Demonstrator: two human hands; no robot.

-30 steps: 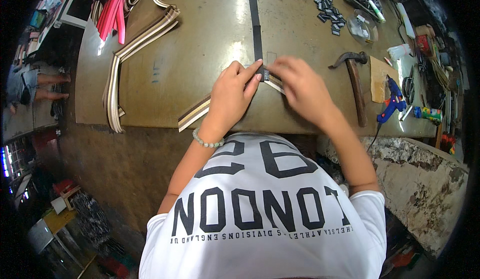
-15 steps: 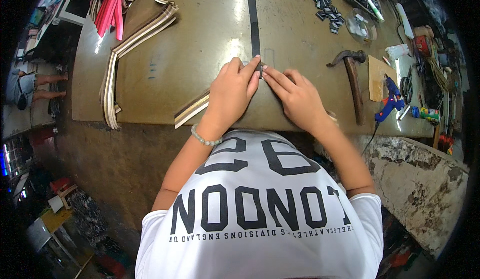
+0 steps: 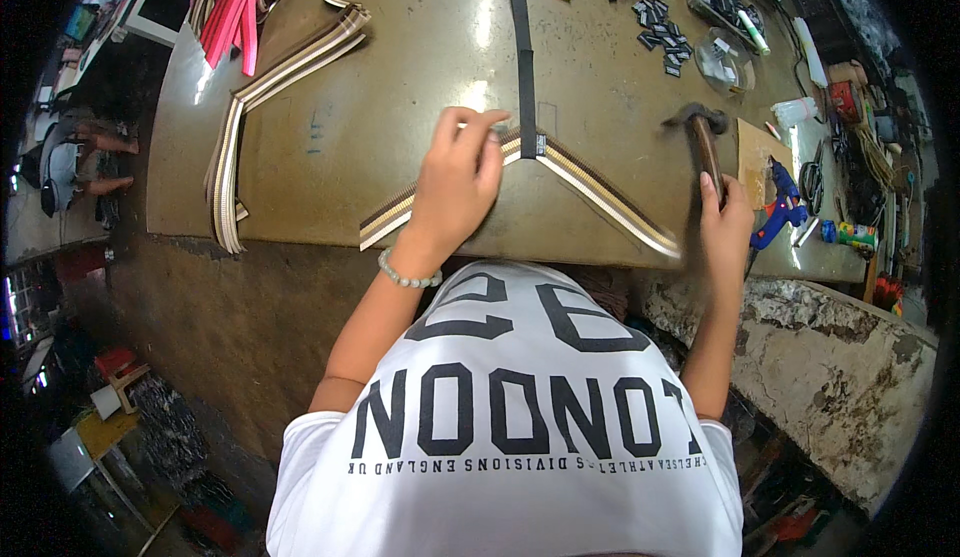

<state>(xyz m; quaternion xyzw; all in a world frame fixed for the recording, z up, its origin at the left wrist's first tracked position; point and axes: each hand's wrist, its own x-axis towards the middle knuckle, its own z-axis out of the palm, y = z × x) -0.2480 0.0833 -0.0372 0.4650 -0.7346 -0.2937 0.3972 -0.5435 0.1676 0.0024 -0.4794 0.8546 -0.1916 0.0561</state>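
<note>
Left hand point(image 3: 452, 182) loosely spread over a striped strap point(image 3: 603, 196) near the front edge of the worktop point(image 3: 400, 87), right hand point(image 3: 727, 219) clasping a hammer point(image 3: 706, 149).

Hammer hdl point(image 3: 707, 152) wood; tbl point(image 3: 420, 72) smooth, glossy.

My right hand point(image 3: 726, 222) gone from black strap point(image 3: 526, 87), now closed round handle of hammer point(image 3: 705, 147), whose head, sharp before, shows blurred. My left hand point(image 3: 452, 179) off black strap too, fingertips now just beside it. Right length of striped strap point(image 3: 605, 194), earlier mostly hidden behind my right hand, now uncovered, likewise small dark label point(image 3: 541, 145) at bend.
</note>
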